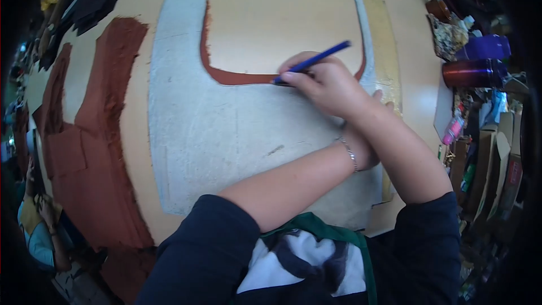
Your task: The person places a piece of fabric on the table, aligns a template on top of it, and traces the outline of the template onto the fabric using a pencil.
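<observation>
"Starting with the right hand (pixel 324 85): what is the condition of its fingers?"

"Closed around a blue pen (pixel 323 56). The pen is held at a slant, its tip at the inner curve of a pale template (pixel 226 130), where a strip of reddish-brown fabric (pixel 243 78) is exposed"

"And the left hand (pixel 364 146)?"

"Largely hidden beneath the right forearm, the arms being crossed. Fingertips show past it, near the template's yellow strip (pixel 381 39); whether those fingers are spread or bent, I cannot tell. A chain bracelet (pixel 351 155) is noted at that wrist"

"Position of the template?"

"Flat on the counter (pixel 282 22), directly before the person, its U-shaped opening facing away from the body. The fabric lies beneath it, showing along the inner curve and at both far ends"

"Surroundings?"

"To the left, a layered pile of reddish-brown cloth (pixel 107 135). To the right, a purple-and-red tumbler (pixel 471 72), with a pink bottle (pixel 453 130) nearer the person. A co-worker (pixel 42 243) is visible at lower left, well apart from the template"
</observation>
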`<state>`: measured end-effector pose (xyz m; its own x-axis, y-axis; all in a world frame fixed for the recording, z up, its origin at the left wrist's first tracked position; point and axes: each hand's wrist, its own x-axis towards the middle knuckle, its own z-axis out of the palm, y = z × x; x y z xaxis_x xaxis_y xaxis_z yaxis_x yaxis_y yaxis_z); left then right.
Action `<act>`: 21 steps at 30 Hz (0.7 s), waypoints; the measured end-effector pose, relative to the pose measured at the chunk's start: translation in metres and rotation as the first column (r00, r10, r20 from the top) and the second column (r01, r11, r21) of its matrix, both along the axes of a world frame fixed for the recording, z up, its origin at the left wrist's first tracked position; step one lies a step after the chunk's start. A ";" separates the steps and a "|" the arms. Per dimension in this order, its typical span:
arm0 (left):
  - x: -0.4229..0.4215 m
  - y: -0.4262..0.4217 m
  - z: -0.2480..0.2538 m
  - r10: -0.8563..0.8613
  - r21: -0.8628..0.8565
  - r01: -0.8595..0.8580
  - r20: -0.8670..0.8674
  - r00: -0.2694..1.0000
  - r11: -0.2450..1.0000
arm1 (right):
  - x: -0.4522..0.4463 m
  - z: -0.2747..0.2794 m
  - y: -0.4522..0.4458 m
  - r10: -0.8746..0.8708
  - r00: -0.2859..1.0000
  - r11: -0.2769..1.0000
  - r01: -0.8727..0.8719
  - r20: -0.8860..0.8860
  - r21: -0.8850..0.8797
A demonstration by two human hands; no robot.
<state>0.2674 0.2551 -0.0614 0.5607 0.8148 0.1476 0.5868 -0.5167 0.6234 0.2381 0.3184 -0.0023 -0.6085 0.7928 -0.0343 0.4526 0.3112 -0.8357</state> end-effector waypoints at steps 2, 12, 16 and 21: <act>0.006 0.000 0.001 0.022 -0.014 -0.022 0.022 1.000 1.000 | 0.042 0.010 0.004 -0.096 0.994 0.994 0.098 0.053 -0.047; -0.013 -0.008 0.025 0.020 0.075 -0.008 -0.156 0.988 0.997 | 0.132 0.010 0.106 -0.177 0.954 0.972 0.208 0.244 -0.109; -0.014 -0.008 0.026 0.007 0.058 0.002 -0.159 0.987 0.998 | 0.117 0.004 0.155 -0.236 0.961 0.972 0.230 0.144 0.054; -0.015 -0.008 0.024 0.019 0.075 -0.009 -0.136 0.991 0.997 | 0.111 0.002 0.149 -0.331 0.940 0.943 0.327 0.083 0.062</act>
